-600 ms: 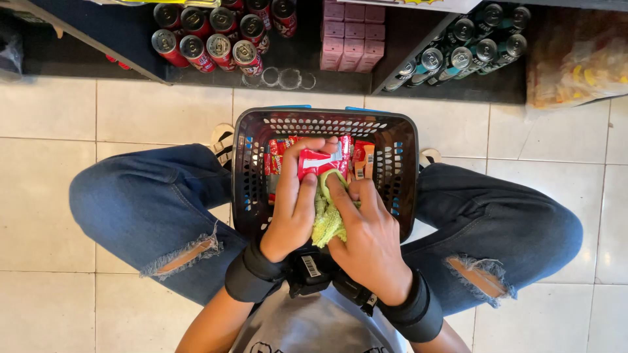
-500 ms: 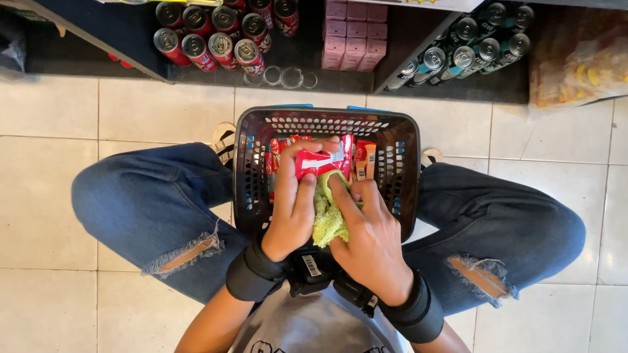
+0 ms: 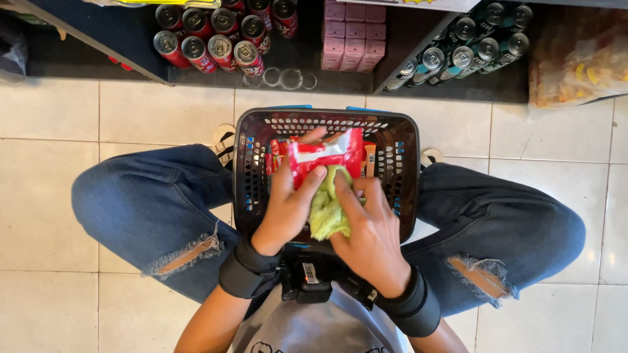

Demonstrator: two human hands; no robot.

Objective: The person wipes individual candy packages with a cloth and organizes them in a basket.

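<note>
I sit on the floor with a black plastic shopping basket (image 3: 405, 157) between my knees. My left hand (image 3: 288, 206) holds a red and white snack packet (image 3: 327, 155) over the basket, thumb on its front and fingers behind its top edge. My right hand (image 3: 369, 229) presses a yellow-green cloth (image 3: 325, 212) against the packet's lower edge, fingers curled over the cloth. More red and orange packets (image 3: 369, 160) lie in the basket under the hands. Both wrists wear black bands.
A low dark shelf runs along the top: red drink cans (image 3: 209, 39) at the left, pink boxes (image 3: 353, 33) in the middle, green cans (image 3: 458, 49) at the right. A clear bag of snacks (image 3: 579, 65) stands at the far right. My knees flank the basket on white tile.
Both hands and the packet have stayed in nearly the same place; the cloth has shifted slightly against the packet.
</note>
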